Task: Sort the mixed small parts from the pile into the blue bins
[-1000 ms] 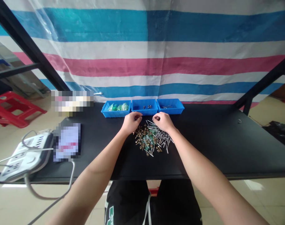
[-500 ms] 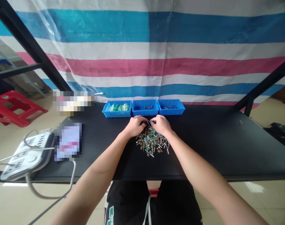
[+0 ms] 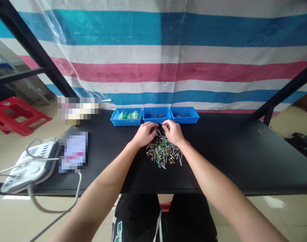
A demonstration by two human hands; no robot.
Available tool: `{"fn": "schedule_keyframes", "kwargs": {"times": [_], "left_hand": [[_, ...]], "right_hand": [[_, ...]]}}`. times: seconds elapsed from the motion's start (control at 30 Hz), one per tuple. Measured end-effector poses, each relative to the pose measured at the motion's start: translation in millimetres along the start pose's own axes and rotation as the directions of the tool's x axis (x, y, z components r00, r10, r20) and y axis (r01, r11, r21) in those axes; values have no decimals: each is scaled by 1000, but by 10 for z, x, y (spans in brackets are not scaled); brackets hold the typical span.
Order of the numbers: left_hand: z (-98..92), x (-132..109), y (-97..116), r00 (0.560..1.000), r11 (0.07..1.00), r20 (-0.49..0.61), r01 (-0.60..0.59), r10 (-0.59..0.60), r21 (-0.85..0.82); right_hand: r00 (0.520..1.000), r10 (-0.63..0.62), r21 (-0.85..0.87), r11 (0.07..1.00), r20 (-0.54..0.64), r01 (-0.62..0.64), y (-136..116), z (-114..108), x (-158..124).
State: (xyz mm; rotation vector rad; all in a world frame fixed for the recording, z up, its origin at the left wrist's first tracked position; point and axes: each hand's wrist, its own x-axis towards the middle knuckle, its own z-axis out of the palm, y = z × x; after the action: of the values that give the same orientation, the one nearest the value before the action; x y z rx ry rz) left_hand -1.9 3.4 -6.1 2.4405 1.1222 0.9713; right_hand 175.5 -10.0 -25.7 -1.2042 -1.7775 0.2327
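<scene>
The pile of mixed hardware point(image 3: 165, 155) lies on the black counter point(image 3: 100, 141), and both hands are at its far edge. The left grip point(image 3: 144, 135) is just beyond the pile's far left side, fingers curled in toward the thumb; whether they pinch anything, I cannot tell. The right grip point(image 3: 174, 133), over the pile's far right side, has thumb and forefinger brought together on what looks like a slim silver piece point(image 3: 161, 124), its end poking out toward the left grip, just beyond the pile.

For this picking, fingertips should serve better than a full fist: one piece at a time, taken by the shank and raised straight off the pile, since the pieces lie crossed and a sideways pull would probably drag neighbours along. Bronze-coloured pieces point(image 3: 152, 152) lie mostly on the pile's left, silver pins point(image 3: 180, 156) on its right, with green pieces point(image 3: 162, 146) in its middle, so each hand does best on its own side, wrists held high to keep the pile in sight. Just beyond the pile stand three blue trays point(image 3: 157, 121); knuckles should pass well above their rims.
</scene>
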Motion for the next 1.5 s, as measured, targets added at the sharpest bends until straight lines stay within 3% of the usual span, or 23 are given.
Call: {"fn": "schedule_keyframes", "kwargs": {"times": [0.1,0.4,0.67,0.8,1.03,1.13,1.3,1.5], "left_hand": [[-4,-2,15,1000,1000,-11,-19,18,-8],[-59,-3,76,1000,989,4,29,-29,-143],[-90,-1,107,988,987,-85,116,-126,-114],[-92,3,86,972,980,-162,150,-171,-132],[-83,5,66,950,961,-189,217,-248,-172],[-73,11,37,932,945,-205,262,-300,-195],[-61,18,2,944,954,-170,260,-283,-147],[-56,17,-5,954,963,-143,251,-264,-102]], "right_hand": [[1000,-26,67,997,8,25,-38,12,-12],[967,-41,7,999,251,41,-144,-32,-60],[994,-36,40,999,106,32,-190,-48,-56],[991,-40,93,995,131,28,-230,-99,-39],[971,193,392,890,144,-235,-188,-93,-3],[935,346,535,778,74,-330,-93,-92,49],[803,595,728,550,1,-409,37,-133,139],[714,699,788,460,-37,-409,124,-164,175]]}}
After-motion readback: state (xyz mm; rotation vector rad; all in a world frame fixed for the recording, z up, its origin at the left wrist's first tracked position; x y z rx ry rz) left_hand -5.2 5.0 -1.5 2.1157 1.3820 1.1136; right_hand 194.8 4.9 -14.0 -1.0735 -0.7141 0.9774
